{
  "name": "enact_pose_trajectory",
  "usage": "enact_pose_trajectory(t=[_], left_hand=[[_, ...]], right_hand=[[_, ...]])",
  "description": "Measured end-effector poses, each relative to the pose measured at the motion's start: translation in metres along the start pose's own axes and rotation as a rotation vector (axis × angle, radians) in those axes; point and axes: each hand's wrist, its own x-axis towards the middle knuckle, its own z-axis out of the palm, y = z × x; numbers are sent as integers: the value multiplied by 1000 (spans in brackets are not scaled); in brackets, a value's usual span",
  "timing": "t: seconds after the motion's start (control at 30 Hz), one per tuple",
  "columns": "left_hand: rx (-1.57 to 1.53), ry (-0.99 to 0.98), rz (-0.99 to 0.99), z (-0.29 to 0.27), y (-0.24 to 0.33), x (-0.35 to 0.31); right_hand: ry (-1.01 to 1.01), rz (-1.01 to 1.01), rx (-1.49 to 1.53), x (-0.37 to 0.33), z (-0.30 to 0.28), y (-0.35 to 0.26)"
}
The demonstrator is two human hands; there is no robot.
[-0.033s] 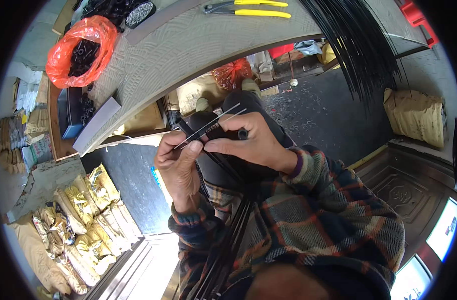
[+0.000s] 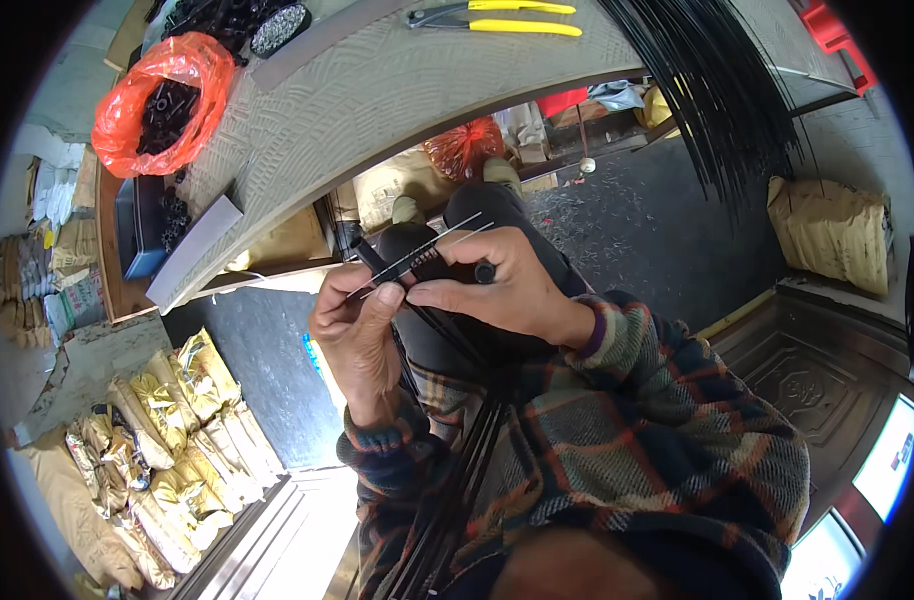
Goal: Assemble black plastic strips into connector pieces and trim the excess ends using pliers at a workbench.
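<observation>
Above my lap, my left hand [image 2: 355, 325] and my right hand [image 2: 512, 285] meet around a slim black part. The left thumb and fingers pinch thin metal rods [image 2: 462, 229], which slant up to the right. My right thumb and forefinger grip a black ribbed piece [image 2: 426, 263] lying against these rods. A round black tube end [image 2: 485, 271] shows inside the curl of my right hand. How the parts join is hidden by the fingers. Long thin black rods [image 2: 472, 455] run down from below the hands across my lap.
Ahead stands a table [image 2: 347, 95] with yellow-handled pliers [image 2: 522, 18], an orange plastic bag [image 2: 212, 85] of black parts and a large bundle of black rods [image 2: 717, 90] overhanging its edge. Brown wrapped packages [image 2: 167, 440] lie at left, a brown sack [image 2: 832, 235] at right.
The black ribbed piece and the tube end have turned slightly, and the tips of the thin metal rods have shifted a little. Both hands stay in nearly the same place.
</observation>
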Motion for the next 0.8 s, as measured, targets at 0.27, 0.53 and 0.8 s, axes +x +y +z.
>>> enact_pose_trajectory(t=[0.27, 0.53, 0.8], left_hand=[[-34, 17, -32, -1, -6, -6], [-3, 70, 23, -3, -7, -12], [34, 53, 74, -10, -10, -12]], right_hand=[[4, 147, 146, 3, -1, -2], [-41, -71, -29, 4, 1, 2], [-44, 102, 99, 2, 5, -11]])
